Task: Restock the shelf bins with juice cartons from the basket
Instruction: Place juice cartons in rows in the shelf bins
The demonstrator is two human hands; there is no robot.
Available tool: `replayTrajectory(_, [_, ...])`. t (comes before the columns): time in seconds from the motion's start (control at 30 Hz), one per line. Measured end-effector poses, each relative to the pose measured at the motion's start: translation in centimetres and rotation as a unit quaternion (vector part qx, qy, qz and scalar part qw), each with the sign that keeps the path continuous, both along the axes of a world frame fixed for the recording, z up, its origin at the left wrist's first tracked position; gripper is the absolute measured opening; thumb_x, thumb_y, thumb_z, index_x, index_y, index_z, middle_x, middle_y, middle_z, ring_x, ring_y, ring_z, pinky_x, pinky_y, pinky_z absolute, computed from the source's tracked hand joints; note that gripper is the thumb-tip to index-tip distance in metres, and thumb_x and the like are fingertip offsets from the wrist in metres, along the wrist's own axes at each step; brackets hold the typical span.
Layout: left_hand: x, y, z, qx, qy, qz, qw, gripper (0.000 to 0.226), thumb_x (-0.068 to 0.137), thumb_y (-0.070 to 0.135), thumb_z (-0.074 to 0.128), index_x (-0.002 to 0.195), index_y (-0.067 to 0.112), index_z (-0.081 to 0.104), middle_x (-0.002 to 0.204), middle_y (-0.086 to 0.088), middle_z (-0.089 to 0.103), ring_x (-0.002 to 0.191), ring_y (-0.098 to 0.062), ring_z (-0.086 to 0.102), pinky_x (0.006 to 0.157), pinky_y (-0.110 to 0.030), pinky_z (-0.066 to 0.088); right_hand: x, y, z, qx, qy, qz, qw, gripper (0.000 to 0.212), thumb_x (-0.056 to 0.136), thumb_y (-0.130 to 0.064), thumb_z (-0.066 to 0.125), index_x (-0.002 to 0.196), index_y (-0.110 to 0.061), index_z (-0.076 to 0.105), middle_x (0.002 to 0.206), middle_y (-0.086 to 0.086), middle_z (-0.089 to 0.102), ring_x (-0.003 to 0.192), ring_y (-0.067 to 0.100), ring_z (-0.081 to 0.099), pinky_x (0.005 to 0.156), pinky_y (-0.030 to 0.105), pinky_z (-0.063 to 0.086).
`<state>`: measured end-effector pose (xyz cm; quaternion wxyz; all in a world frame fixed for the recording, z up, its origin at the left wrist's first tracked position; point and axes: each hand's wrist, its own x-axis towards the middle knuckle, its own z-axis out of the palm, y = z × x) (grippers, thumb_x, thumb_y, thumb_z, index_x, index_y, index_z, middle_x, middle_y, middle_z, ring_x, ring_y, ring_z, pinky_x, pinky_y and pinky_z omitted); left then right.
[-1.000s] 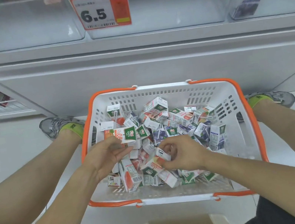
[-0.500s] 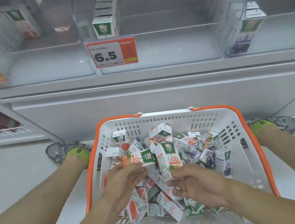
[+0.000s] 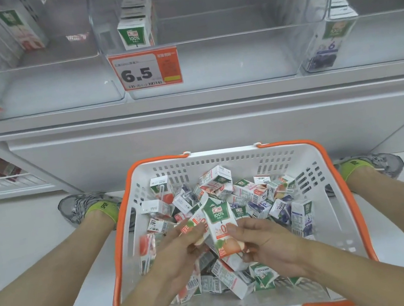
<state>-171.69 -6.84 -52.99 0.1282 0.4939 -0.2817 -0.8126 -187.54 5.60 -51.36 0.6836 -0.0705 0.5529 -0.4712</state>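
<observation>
Right hand grips upright carton; left hand pinches blurred carton.

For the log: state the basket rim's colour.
Orange, on the basket rim; head view.

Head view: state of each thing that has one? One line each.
Left hand: grips a carton lying tilted over the basket.
Right hand: grips the upright peach carton.
Basket: on the floor, partly filled with jumbled cartons.
Middle bin: mostly unfilled, one row of upright cartons at its left side.
Right bin: cartons only at its left edge.
Price tag: reads 6.5.
</observation>
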Motion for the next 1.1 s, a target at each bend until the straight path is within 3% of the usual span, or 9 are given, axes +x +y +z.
replayTrajectory(0.1, [0.1,0.0,0.4,0.020,0.016,-0.033,0.999,0.036,0.080,-0.003,0.067,0.116,-0.006,0.063,0.099,-0.019,0.072,0.073,-0.019,0.066,0.061,-0.029,0.056,-0.6,0.1,0.4,-0.017,-0.001,0.015,1.000,0.048,0.082,-0.025,0.075,0.119,0.003,0.064,0.103,0.014,0.068,0.080,0.017,0.057,0.069,0.029,0.046])
replayTrajectory(0.23, [0.1,-0.2,0.8,0.047,0.053,-0.053,0.996,0.056,0.071,-0.010,0.070,0.125,-0.005,0.059,0.119,-0.028,0.065,0.100,-0.034,0.058,0.094,-0.050,0.054,-1.3,-0.1,0.9,-0.037,0.040,0.030,0.998,0.047,0.084,-0.016,0.077,0.127,-0.009,0.059,0.108,0.021,0.068,0.085,0.024,0.062,0.074,0.036,0.049])
replayTrajectory(0.43, [-0.2,0.3,1.7,0.036,0.113,-0.108,0.987,0.041,0.094,0.033,0.059,0.126,0.008,0.065,0.130,-0.022,0.062,0.112,-0.034,0.060,0.105,-0.052,0.045,-1.2,-0.6,2.0,-0.047,0.124,0.094,0.987,0.048,0.086,-0.020,0.076,0.124,-0.009,0.050,0.111,0.024,0.069,0.084,0.030,0.072,0.082,0.040,0.055])
replayTrajectory(0.6, [-0.3,0.7,1.4,0.018,0.079,-0.100,0.992,0.090,0.067,0.024,0.087,0.138,-0.006,0.039,0.122,-0.027,0.065,0.101,-0.037,0.067,0.084,-0.048,0.056,-1.4,-0.8,2.7,-0.040,0.214,0.159,0.963,0.062,0.075,-0.042,0.081,0.117,-0.009,0.050,0.094,0.015,0.075,0.083,0.026,0.074,0.084,0.048,0.056])
replayTrajectory(0.67, [-0.1,0.8,1.3,0.017,0.076,-0.109,0.991,0.086,0.065,0.015,0.085,0.136,-0.006,0.040,0.117,-0.024,0.068,0.095,-0.032,0.069,0.076,-0.042,0.057,-2.1,-0.9,3.0,-0.046,0.246,0.196,0.948,0.066,0.070,-0.052,0.081,0.115,-0.014,0.050,0.101,0.012,0.072,0.081,0.022,0.072,0.083,0.054,0.055])
replayTrajectory(0.73, [-0.1,0.5,1.7,0.022,0.076,-0.120,0.990,0.082,0.067,0.012,0.082,0.136,-0.006,0.041,0.116,-0.023,0.068,0.095,-0.031,0.069,0.072,-0.041,0.057,-3.1,-1.2,3.6,-0.054,0.259,0.198,0.944,0.068,0.071,-0.056,0.077,0.123,-0.024,0.046,0.114,0.007,0.063,0.084,0.020,0.070,0.079,0.048,0.059])
replayTrajectory(0.87, [-0.2,-0.5,2.6,0.013,0.073,-0.169,0.983,0.087,0.062,0.013,0.084,0.137,-0.002,0.042,0.121,-0.026,0.065,0.101,-0.033,0.066,0.079,-0.043,0.056,-4.5,-1.9,4.5,-0.059,0.197,0.215,0.955,0.066,0.079,-0.048,0.076,0.136,-0.048,0.043,0.122,0.009,0.057,0.097,0.039,0.069,0.086,0.046,0.059])
replayTrajectory(0.97, [-0.2,-2.2,4.5,-0.036,0.060,-0.279,0.958,0.074,0.063,0.011,0.083,0.127,0.001,0.046,0.108,-0.020,0.069,0.092,-0.030,0.067,0.072,-0.035,0.054,-3.8,-2.6,5.0,-0.090,0.147,0.204,0.964,0.058,0.083,-0.033,0.077,0.135,-0.039,0.051,0.116,0.018,0.058,0.087,0.036,0.068,0.085,0.054,0.054])
replayTrajectory(1.1, [-0.1,-6.5,8.8,-0.135,0.030,-0.407,0.903,0.070,0.060,0.014,0.086,0.119,0.004,0.048,0.120,-0.021,0.061,0.098,-0.029,0.062,0.078,-0.037,0.050,-2.9,-4.8,7.4,-0.146,0.151,0.180,0.961,0.042,0.085,-0.029,0.075,0.125,-0.030,0.060,0.124,0.018,0.051,0.095,0.037,0.063,0.093,0.055,0.053])
